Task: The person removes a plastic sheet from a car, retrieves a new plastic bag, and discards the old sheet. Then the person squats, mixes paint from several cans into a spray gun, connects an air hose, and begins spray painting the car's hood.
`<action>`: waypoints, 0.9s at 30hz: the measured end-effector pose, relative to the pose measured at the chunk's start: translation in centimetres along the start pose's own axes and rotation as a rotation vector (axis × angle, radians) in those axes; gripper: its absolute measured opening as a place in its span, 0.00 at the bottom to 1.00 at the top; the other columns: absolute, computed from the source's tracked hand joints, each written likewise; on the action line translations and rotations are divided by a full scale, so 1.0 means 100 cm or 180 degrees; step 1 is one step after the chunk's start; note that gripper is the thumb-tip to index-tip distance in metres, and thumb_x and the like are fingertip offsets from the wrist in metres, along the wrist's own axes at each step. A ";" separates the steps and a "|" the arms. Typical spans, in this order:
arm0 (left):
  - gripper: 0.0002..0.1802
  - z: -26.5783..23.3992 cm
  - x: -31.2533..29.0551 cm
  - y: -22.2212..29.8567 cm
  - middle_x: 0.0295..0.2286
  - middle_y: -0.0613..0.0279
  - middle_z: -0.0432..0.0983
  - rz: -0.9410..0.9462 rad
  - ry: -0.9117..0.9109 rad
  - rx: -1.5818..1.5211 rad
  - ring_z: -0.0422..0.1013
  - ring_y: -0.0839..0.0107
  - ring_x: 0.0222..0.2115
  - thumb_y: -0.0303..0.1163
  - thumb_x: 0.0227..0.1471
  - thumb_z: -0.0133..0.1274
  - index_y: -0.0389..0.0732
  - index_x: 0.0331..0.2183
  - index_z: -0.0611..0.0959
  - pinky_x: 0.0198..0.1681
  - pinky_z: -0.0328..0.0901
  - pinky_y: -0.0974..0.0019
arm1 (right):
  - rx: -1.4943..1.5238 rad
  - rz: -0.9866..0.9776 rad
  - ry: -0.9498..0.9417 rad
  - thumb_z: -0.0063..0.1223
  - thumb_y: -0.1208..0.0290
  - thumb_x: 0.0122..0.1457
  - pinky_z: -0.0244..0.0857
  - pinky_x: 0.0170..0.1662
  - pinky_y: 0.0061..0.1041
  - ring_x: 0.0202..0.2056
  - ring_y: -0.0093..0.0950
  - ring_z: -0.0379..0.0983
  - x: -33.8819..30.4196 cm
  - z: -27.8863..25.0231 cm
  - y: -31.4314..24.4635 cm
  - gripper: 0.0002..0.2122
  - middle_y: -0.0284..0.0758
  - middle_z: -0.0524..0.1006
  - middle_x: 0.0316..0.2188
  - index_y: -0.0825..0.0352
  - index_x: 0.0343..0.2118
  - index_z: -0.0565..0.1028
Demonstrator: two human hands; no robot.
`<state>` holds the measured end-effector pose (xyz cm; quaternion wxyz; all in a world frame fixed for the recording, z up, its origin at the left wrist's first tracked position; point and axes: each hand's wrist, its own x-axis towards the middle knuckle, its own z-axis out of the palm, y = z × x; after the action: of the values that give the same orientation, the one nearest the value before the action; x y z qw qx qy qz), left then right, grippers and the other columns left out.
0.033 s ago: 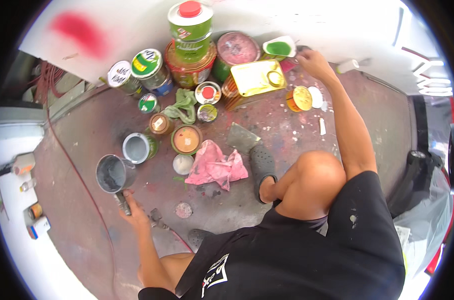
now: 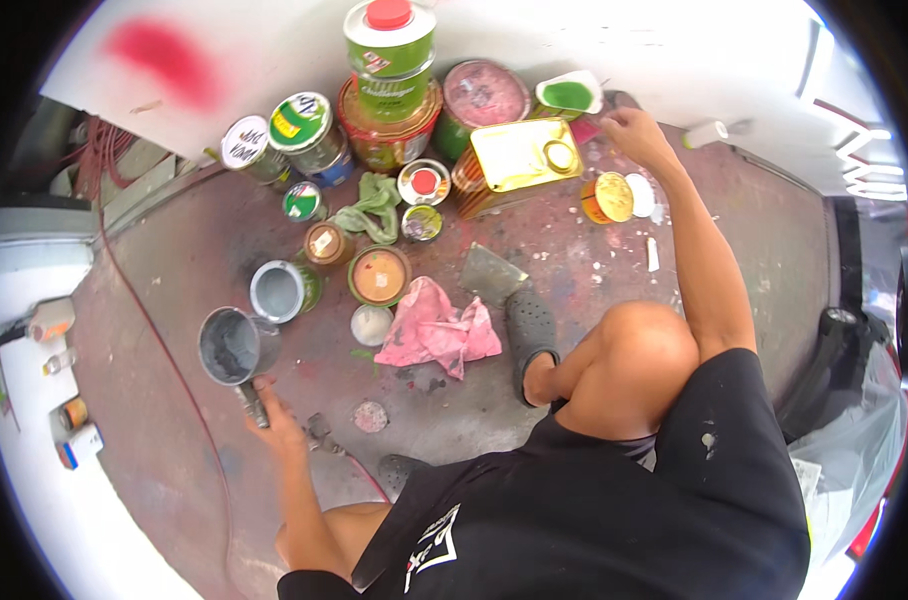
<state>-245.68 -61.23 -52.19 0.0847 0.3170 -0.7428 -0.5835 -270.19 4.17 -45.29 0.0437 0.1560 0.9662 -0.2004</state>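
Note:
My left hand (image 2: 277, 418) is closed round a spray gun (image 2: 252, 405) with an open cup (image 2: 236, 347) on top. Dark grey paint coats the cup's inside. A hose coupling (image 2: 324, 436) shows beside my wrist. My right hand (image 2: 634, 138) reaches to the back right, fingers curled, at a small dark object (image 2: 624, 101) that I cannot make out. Left of it stand a white container with green inside (image 2: 568, 96) and a rectangular tin with a yellow top (image 2: 524, 157). An open can of grey paint (image 2: 278, 291) stands just beyond the cup.
Several paint cans crowd the white wall, including a stacked green can (image 2: 392, 95). A pink cloth (image 2: 439, 335) and a flat plate (image 2: 494, 275) lie before my foot. A green rag (image 2: 372, 208) lies among the cans. A red hose (image 2: 164, 335) crosses the floor at left.
The whole view has shifted slightly right and down. Both hands keep nearly the same places relative to the cans.

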 end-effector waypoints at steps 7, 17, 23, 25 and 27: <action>0.21 0.028 -0.008 0.015 0.15 0.76 0.59 0.0057 0.0011 -0.0081 0.57 0.83 0.16 0.48 0.70 0.55 0.37 0.37 0.82 0.20 0.51 0.71 | 0.0850 -0.1031 0.1085 0.61 0.65 0.67 0.72 0.34 0.28 0.28 0.25 0.79 -0.037 0.043 -0.089 0.14 0.40 0.83 0.29 0.68 0.49 0.83; 0.21 0.024 -0.020 0.013 0.16 0.76 0.61 -0.0079 -0.0007 0.0021 0.56 0.84 0.17 0.47 0.70 0.56 0.35 0.38 0.82 0.21 0.48 0.72 | -0.1531 -0.2130 -0.1217 0.56 0.75 0.59 0.80 0.47 0.40 0.45 0.46 0.85 -0.043 0.218 -0.230 0.11 0.52 0.85 0.43 0.71 0.42 0.86; 0.22 0.018 -0.019 0.007 0.15 0.74 0.60 0.0074 -0.0042 -0.0100 0.56 0.82 0.15 0.47 0.71 0.55 0.34 0.38 0.81 0.20 0.50 0.71 | -0.1030 -0.1067 -0.1432 0.58 0.73 0.61 0.78 0.54 0.42 0.52 0.48 0.83 0.026 0.290 -0.182 0.13 0.56 0.83 0.49 0.73 0.45 0.86; 0.21 0.003 -0.024 0.004 0.15 0.74 0.60 0.0045 0.0133 -0.0173 0.56 0.82 0.15 0.46 0.71 0.55 0.34 0.38 0.81 0.20 0.51 0.71 | -0.0903 -0.0956 -0.1605 0.54 0.71 0.64 0.79 0.52 0.41 0.50 0.47 0.83 0.015 0.282 -0.208 0.15 0.57 0.83 0.48 0.77 0.45 0.83; 0.21 -0.001 -0.025 0.001 0.15 0.74 0.60 -0.0011 0.0179 -0.0240 0.56 0.82 0.15 0.46 0.71 0.55 0.34 0.39 0.81 0.21 0.52 0.71 | -0.0375 -0.0381 -0.1663 0.54 0.70 0.64 0.77 0.55 0.43 0.51 0.48 0.83 0.010 0.273 -0.217 0.16 0.58 0.83 0.47 0.79 0.46 0.82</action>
<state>-243.67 -59.88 -51.42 0.1164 0.3311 -0.7172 -0.6021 -277.45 -25.37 -62.32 0.2886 0.0388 0.9397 -0.1795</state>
